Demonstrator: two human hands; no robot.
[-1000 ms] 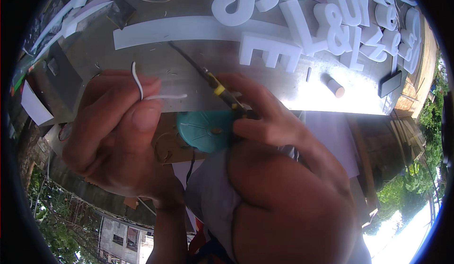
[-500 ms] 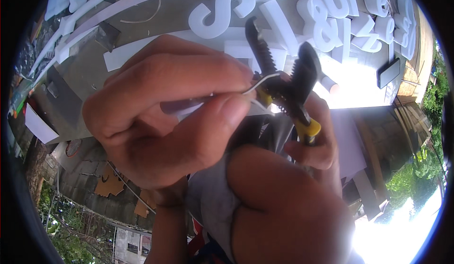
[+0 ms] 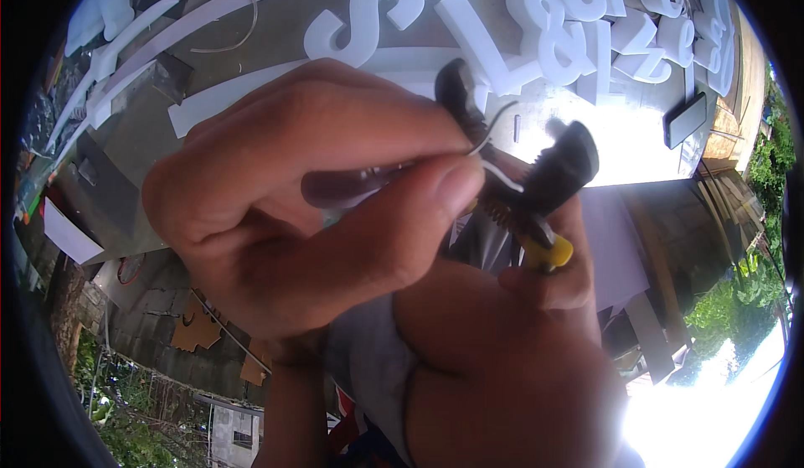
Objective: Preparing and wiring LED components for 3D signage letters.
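Note:
My left hand (image 3: 285, 242) is closed in a pinch, thumb against forefinger, on a thin wire (image 3: 505, 116). Two pale ends of it stick out past the fingertips, one curling up and the other pointing down to the right. Just beyond, my right hand (image 3: 557, 284) grips a pair of pliers (image 3: 578, 162) with dark serrated jaws and yellow on the handle. The jaws are spread apart, and the wire ends lie in front of or between them; I cannot tell whether they touch. Most of the handles is hidden behind my hands.
Several white raised letters, among them an S-shaped one (image 3: 368, 15), cover the far part of the grey work surface (image 3: 285, 15). A phone-like dark slab (image 3: 685, 120) lies at the right. Pale strips lie at the left, and a cut cardboard piece (image 3: 197, 324) is on the ground below.
My left hand has shifted right with the wire, its fingertips closer over the pliers. The plier jaws have turned and sit slightly lower and farther right, still apart.

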